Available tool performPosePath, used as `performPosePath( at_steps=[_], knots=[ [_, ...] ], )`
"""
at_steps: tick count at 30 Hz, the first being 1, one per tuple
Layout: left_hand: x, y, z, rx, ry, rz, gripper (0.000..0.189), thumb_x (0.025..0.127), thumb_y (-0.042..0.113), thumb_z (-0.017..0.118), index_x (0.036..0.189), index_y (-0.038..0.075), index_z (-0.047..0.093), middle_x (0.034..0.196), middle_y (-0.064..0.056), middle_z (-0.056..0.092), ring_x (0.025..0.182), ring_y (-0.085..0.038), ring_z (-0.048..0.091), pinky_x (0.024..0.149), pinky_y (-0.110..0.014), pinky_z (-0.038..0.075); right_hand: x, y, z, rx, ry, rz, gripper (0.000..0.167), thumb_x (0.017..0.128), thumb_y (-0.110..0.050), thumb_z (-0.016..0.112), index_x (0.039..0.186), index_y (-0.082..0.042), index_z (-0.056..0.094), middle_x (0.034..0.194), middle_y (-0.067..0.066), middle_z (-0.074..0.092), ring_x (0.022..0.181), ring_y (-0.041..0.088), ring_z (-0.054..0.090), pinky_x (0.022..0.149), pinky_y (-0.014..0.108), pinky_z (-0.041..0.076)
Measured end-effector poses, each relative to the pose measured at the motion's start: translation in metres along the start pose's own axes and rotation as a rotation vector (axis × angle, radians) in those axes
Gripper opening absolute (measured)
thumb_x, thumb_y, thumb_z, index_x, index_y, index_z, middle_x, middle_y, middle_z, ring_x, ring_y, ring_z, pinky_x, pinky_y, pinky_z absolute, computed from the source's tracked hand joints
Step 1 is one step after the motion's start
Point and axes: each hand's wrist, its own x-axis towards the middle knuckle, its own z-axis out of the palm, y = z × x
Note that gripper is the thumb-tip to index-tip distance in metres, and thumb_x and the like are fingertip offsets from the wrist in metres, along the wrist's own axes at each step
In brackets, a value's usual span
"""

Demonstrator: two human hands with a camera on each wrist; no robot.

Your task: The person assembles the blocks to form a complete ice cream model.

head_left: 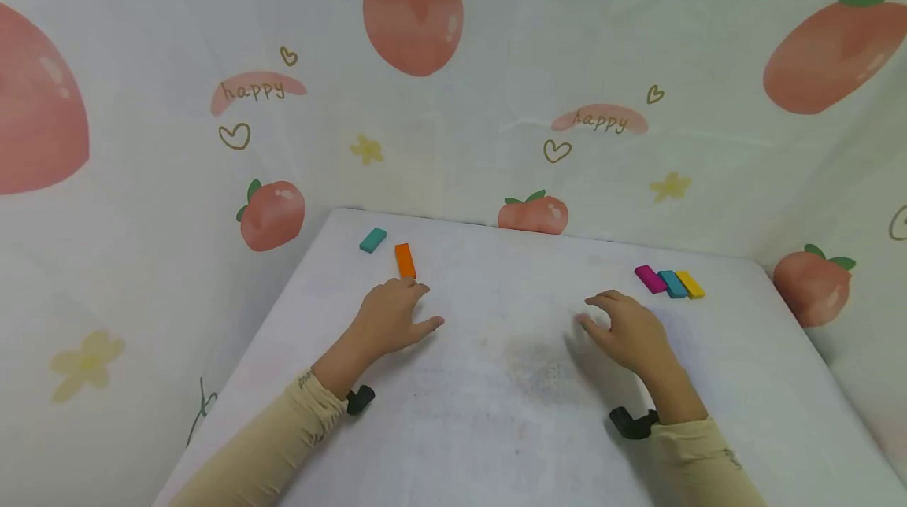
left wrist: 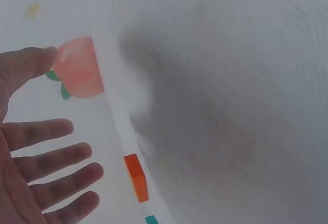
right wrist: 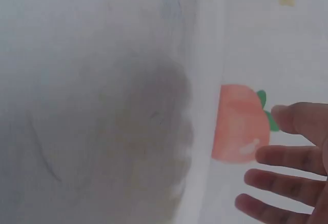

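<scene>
My left hand (head_left: 388, 318) hovers over the left half of the white table, fingers spread and holding nothing. Just beyond its fingertips lies an orange block (head_left: 405, 260), which also shows in the left wrist view. A teal block (head_left: 372, 240) lies farther back and to the left. Over the right half, my right hand (head_left: 632, 331) hangs with thumb apart from loosely bent fingers, and nothing is in it. Behind it, to the right, a magenta block (head_left: 649, 279), a blue block (head_left: 672, 284) and a yellow block (head_left: 690, 284) lie side by side.
The white table (head_left: 489, 428) has a greyish smudge near its middle. A white cloth (head_left: 468, 145) printed with peaches, hearts and flowers rises along the back and both sides. Black wrist mounts (head_left: 633, 423) stick out inward below the hands.
</scene>
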Motion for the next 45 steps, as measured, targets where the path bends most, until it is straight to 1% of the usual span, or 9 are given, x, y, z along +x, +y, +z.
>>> performPosePath(
  at_steps=[5,12,15,19,22,28,35,38,45],
  knots=[
    [0.007,-0.007,0.008,-0.061,0.033,-0.040,0.058,0.094,0.047,0.078,0.128,0.001,0.073,0.118,-0.017,0.075,0.096,-0.031,0.069,0.078,-0.044,0.062,0.004,0.013,-0.002,0.038,0.020,0.053,0.036,0.101,-0.027,0.072,0.127,-0.002,0.074,0.128,0.019,0.072,0.119,0.042,0.067,0.095,0.062,0.058],
    [0.021,-0.009,0.010,-0.176,0.046,-0.128,0.054,0.096,0.038,0.077,0.129,-0.004,0.070,0.121,-0.021,0.073,0.107,-0.034,0.069,0.090,-0.048,0.061,0.013,0.045,-0.004,0.061,0.119,0.116,0.032,0.099,-0.018,0.072,0.124,0.003,0.073,0.125,0.027,0.069,0.115,0.048,0.065,0.094,0.065,0.056],
    [0.028,-0.012,0.011,-0.206,0.061,-0.153,0.052,0.096,0.034,0.078,0.128,-0.006,0.070,0.119,-0.022,0.073,0.107,-0.035,0.069,0.091,-0.049,0.060,0.017,0.061,-0.008,0.069,0.151,0.138,0.032,0.100,-0.015,0.070,0.124,0.005,0.072,0.123,0.030,0.067,0.109,0.048,0.064,0.093,0.064,0.055],
    [0.039,-0.017,0.014,-0.223,0.078,-0.174,0.050,0.095,0.031,0.079,0.126,-0.007,0.070,0.107,-0.021,0.073,0.098,-0.034,0.069,0.085,-0.048,0.061,0.023,0.080,-0.014,0.077,0.168,0.178,0.032,0.099,-0.011,0.066,0.125,0.008,0.070,0.120,0.032,0.063,0.106,0.049,0.063,0.089,0.065,0.053],
    [0.047,-0.023,0.016,-0.220,0.081,-0.194,0.050,0.095,0.029,0.079,0.126,-0.008,0.070,0.106,-0.021,0.073,0.100,-0.036,0.070,0.086,-0.048,0.061,0.028,0.092,-0.018,0.075,0.153,0.220,0.034,0.099,-0.010,0.063,0.125,0.010,0.069,0.121,0.035,0.061,0.110,0.054,0.061,0.091,0.068,0.051],
    [0.060,-0.030,0.016,-0.214,0.070,-0.241,0.047,0.096,0.026,0.078,0.126,-0.009,0.070,0.121,-0.029,0.068,0.108,-0.043,0.070,0.092,-0.051,0.061,0.037,0.113,-0.022,0.054,0.088,0.280,0.035,0.097,-0.009,0.058,0.124,0.011,0.068,0.122,0.039,0.058,0.109,0.058,0.059,0.090,0.070,0.049],
    [0.072,-0.037,0.019,-0.178,0.057,-0.300,0.042,0.097,0.022,0.074,0.126,-0.008,0.070,0.118,-0.028,0.067,0.106,-0.044,0.070,0.084,-0.051,0.063,0.043,0.128,-0.019,0.066,0.023,0.306,0.032,0.095,-0.006,0.055,0.119,0.011,0.069,0.119,0.039,0.058,0.107,0.054,0.058,0.091,0.069,0.048],
    [0.075,-0.040,0.021,-0.163,0.033,-0.326,0.040,0.098,0.021,0.072,0.126,-0.008,0.070,0.119,-0.028,0.067,0.108,-0.044,0.070,0.085,-0.052,0.063,0.044,0.132,-0.016,0.059,-0.003,0.317,0.034,0.094,-0.006,0.056,0.120,0.012,0.068,0.119,0.039,0.058,0.104,0.051,0.057,0.091,0.067,0.049],
    [0.080,-0.045,0.025,-0.154,0.005,-0.339,0.030,0.097,0.014,0.068,0.116,-0.010,0.071,0.112,-0.028,0.068,0.102,-0.044,0.069,0.086,-0.052,0.061,0.046,0.139,-0.011,0.032,0.011,0.302,0.036,0.092,-0.005,0.059,0.122,0.014,0.068,0.119,0.040,0.061,0.105,0.053,0.060,0.091,0.067,0.050]
  ],
)
